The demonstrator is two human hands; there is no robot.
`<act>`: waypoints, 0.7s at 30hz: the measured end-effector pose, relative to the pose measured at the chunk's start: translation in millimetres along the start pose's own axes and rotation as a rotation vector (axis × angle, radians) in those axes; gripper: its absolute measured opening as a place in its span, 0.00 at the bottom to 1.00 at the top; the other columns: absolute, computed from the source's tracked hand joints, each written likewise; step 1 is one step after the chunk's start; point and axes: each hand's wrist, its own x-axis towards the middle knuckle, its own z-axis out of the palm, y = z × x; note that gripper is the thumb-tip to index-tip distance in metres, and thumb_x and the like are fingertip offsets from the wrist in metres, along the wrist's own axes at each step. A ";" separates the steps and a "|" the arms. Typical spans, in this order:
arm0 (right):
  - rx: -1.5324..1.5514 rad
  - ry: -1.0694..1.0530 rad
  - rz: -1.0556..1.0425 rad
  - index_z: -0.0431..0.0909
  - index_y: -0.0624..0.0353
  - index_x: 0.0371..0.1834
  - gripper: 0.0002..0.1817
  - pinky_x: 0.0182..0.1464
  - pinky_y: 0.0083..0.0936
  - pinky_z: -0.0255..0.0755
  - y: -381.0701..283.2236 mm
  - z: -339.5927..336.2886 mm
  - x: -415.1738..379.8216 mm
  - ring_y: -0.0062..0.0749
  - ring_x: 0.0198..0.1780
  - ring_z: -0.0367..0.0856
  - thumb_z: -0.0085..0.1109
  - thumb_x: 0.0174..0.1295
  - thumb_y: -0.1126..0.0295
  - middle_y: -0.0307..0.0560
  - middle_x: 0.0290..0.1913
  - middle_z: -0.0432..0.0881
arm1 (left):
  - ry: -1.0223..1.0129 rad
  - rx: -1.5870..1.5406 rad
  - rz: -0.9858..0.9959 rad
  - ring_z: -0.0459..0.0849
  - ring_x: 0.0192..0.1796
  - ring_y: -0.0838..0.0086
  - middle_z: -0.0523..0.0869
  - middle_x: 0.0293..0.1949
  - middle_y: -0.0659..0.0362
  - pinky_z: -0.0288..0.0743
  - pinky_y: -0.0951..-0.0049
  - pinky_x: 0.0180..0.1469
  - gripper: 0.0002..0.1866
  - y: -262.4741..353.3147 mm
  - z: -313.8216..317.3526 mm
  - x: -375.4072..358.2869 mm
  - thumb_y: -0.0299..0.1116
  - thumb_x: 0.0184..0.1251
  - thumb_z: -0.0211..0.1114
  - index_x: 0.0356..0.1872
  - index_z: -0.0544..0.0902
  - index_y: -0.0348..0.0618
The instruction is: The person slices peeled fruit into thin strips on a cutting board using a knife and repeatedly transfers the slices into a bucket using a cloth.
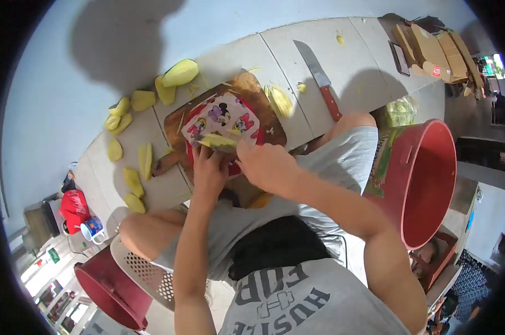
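A wooden cutting board [175, 120] lies on the tiled counter, with a cloth printed with cartoon characters [222, 113] spread over it. Above the cloth is a pale yellow-green fruit piece [218, 142] that looks like peeled green mango, with a dark edge beside it I cannot identify. My left hand [210, 170] has its fingers closed on this piece from the near side. At the piece's right end, my right hand [267, 166] is closed; what it grips is hidden by its fingers. Thin shreds lie around the board.
Several peeled pieces [143, 101] lie left of the board, and another piece [281, 101] right of it. A knife with an orange-brown handle [328, 100] rests further right. Red bins [430, 184] stand on both sides; cardboard boxes [431, 53] sit at the far right. A mug [92, 228] is at left.
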 end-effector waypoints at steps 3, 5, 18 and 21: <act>0.009 -0.054 0.018 0.72 0.64 0.46 0.09 0.38 0.48 0.85 -0.3 9.7 -3.5 0.55 0.39 0.90 0.52 0.66 0.71 0.59 0.33 0.87 | 0.000 0.044 0.060 0.75 0.57 0.43 0.81 0.54 0.44 0.73 0.47 0.60 0.17 2.3 -4.6 -7.7 0.23 0.53 0.72 0.47 0.86 0.40; 0.053 -0.065 0.078 0.72 0.64 0.45 0.09 0.38 0.48 0.84 13.4 18.9 4.6 0.56 0.39 0.90 0.51 0.67 0.71 0.61 0.33 0.87 | -0.027 -0.032 -0.097 0.75 0.59 0.42 0.82 0.55 0.44 0.72 0.46 0.61 0.15 7.4 -4.2 -4.4 0.21 0.49 0.69 0.41 0.86 0.36; 0.058 -0.007 -0.003 0.71 0.65 0.47 0.10 0.36 0.51 0.83 -2.9 10.6 -4.5 0.57 0.34 0.89 0.51 0.68 0.70 0.59 0.30 0.87 | 0.045 0.016 -0.001 0.76 0.55 0.44 0.81 0.51 0.46 0.74 0.47 0.57 0.16 -3.3 4.3 -8.6 0.23 0.53 0.72 0.46 0.87 0.40; 0.037 -0.010 0.052 0.70 0.63 0.45 0.15 0.35 0.53 0.81 7.6 23.5 3.1 0.60 0.34 0.88 0.55 0.72 0.60 0.58 0.27 0.85 | 0.034 -0.031 -0.054 0.76 0.55 0.43 0.81 0.52 0.47 0.74 0.47 0.58 0.17 -0.8 -1.7 -6.5 0.22 0.52 0.72 0.46 0.87 0.41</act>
